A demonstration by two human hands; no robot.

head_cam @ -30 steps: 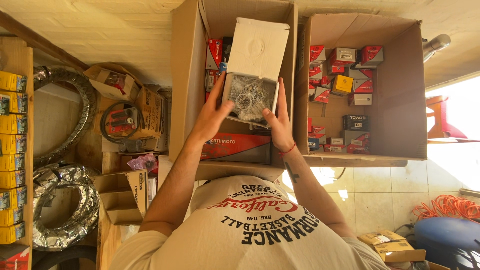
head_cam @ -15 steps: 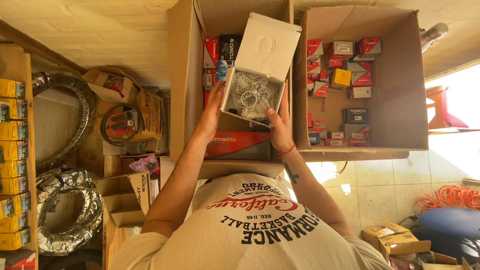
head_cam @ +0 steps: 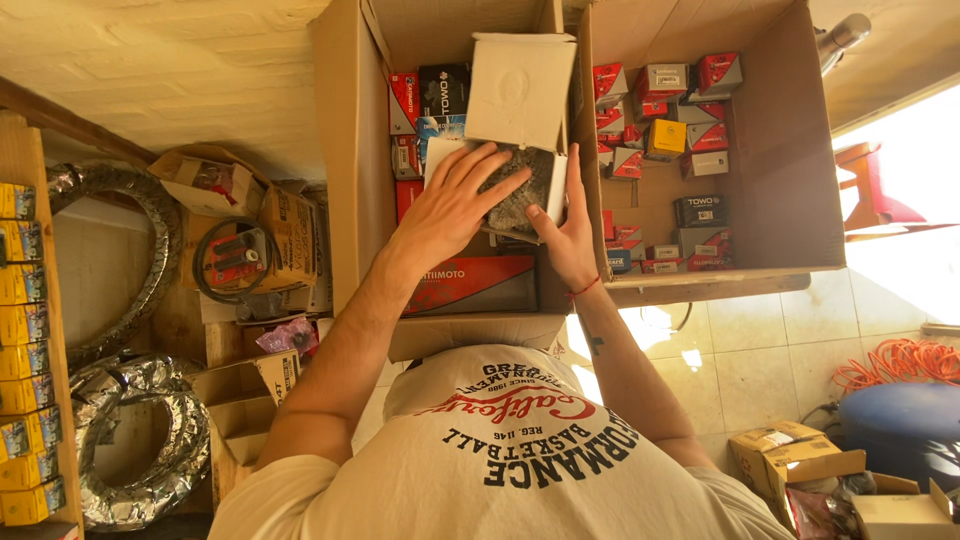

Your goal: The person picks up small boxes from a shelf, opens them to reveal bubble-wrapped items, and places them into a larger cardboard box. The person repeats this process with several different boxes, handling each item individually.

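Note:
A small white cardboard box [head_cam: 450, 150] with its lid [head_cam: 520, 90] flipped up sits over the left big carton [head_cam: 345, 150]. Inside it lies a grey metal part in clear wrap [head_cam: 520, 195]. My left hand [head_cam: 455, 205] lies flat on that part with its fingers spread. My right hand [head_cam: 565, 235] grips the box's right side, thumb on the wrapped part and fingers along the edge. A red thread is tied round my right wrist.
The left carton holds red and black packs and a long red box [head_cam: 470, 285]. The right carton [head_cam: 790, 150] holds several small red, grey and yellow boxes. Foil hoses [head_cam: 140, 450], yellow packs [head_cam: 25, 300] and open cartons stand at left. An orange cable [head_cam: 900, 360] lies on the tiled floor at right.
My left hand has moved from the white box's left side onto the wrapped part inside. The box has come lower and nearer to me. My right hand keeps its hold.

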